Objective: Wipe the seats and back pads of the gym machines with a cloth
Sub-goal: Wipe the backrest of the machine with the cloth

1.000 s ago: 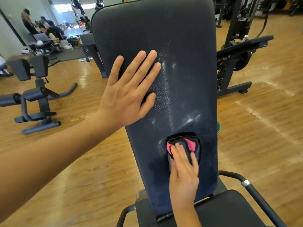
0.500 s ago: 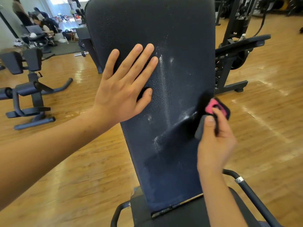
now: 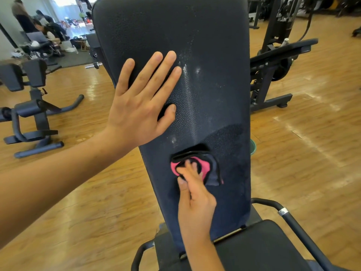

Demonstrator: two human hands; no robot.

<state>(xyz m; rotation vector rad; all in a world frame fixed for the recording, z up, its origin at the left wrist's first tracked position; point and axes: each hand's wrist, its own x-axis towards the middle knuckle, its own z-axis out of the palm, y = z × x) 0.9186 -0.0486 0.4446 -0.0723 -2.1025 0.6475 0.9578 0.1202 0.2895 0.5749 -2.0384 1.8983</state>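
Pad (image 3: 205, 45), dark and textured, stands nearly upright through the middle of my view, with the seat (image 3: 259, 249) at its foot. My left hand (image 3: 140, 106) lies flat on the pad's upper left part: fingers straight and spread, thumb out to the right, palm against the surface, gripping nothing. My right hand (image 3: 195, 194) is lower down, on the pad's lower middle. Its fingers (image 3: 190, 167) press a bunched cloth (image 3: 203, 167) against the pad; the thumb lies along the cloth's lower left edge. The cloth is dark with pink patches, and it touches the pad directly. Whether the fingers curl into the folds or only press on them, I cannot tell with certainty; they appear bent into the bunch.

Surface condition: pale smears and specks run down the pad's centre, from beside the left fingertips to just above the cloth. A darker, duller patch spreads to the right of the cloth and below it, toward the pad's right edge.

Surroundings: a black handle (image 3: 293, 222) with a metal band curves along the seat's right side. A wooden floor (image 3: 312, 153) surrounds the machine. Another black machine (image 3: 33, 112) stands at left, well apart, and a third (image 3: 273, 61) stands behind the pad at right. People (image 3: 39, 26) are at far upper left, small and blurred.
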